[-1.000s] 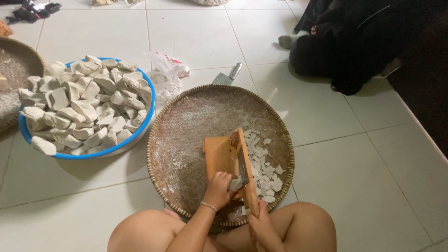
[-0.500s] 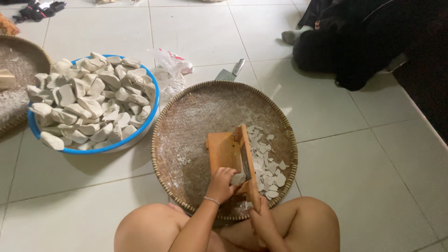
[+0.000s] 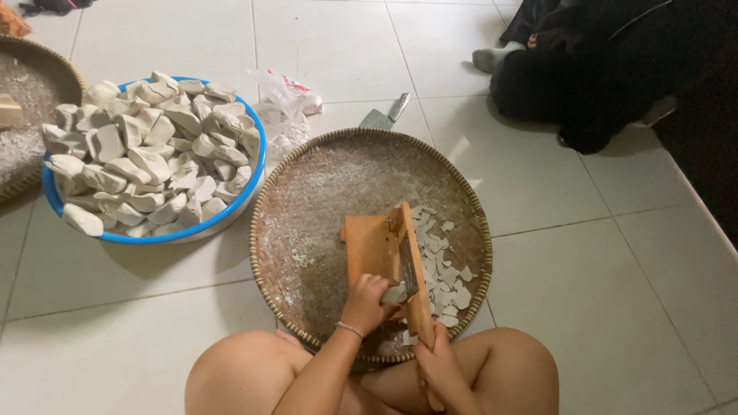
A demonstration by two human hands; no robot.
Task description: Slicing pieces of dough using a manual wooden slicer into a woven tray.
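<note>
A wooden slicer board (image 3: 378, 244) with a metal blade lies tilted in a round woven tray (image 3: 307, 200) in front of my knees. My left hand (image 3: 369, 301) presses a pale white chunk (image 3: 395, 293) against the blade. My right hand (image 3: 440, 365) grips the board's near end at the tray's rim. Thin white slices (image 3: 442, 261) are piled in the tray to the right of the board.
A blue-rimmed basin (image 3: 254, 165) heaped with white chunks (image 3: 146, 154) stands at the left. Another woven tray (image 3: 46, 61) is at the far left. A crumpled plastic bag (image 3: 284, 107) and a cleaver (image 3: 384, 115) lie behind the tray. A person in dark clothes (image 3: 600, 69) sits at the upper right.
My left hand has stayed on the chunk at the blade with small sliding motion. The view has shifted slightly; the pile of slices looks much the same.
</note>
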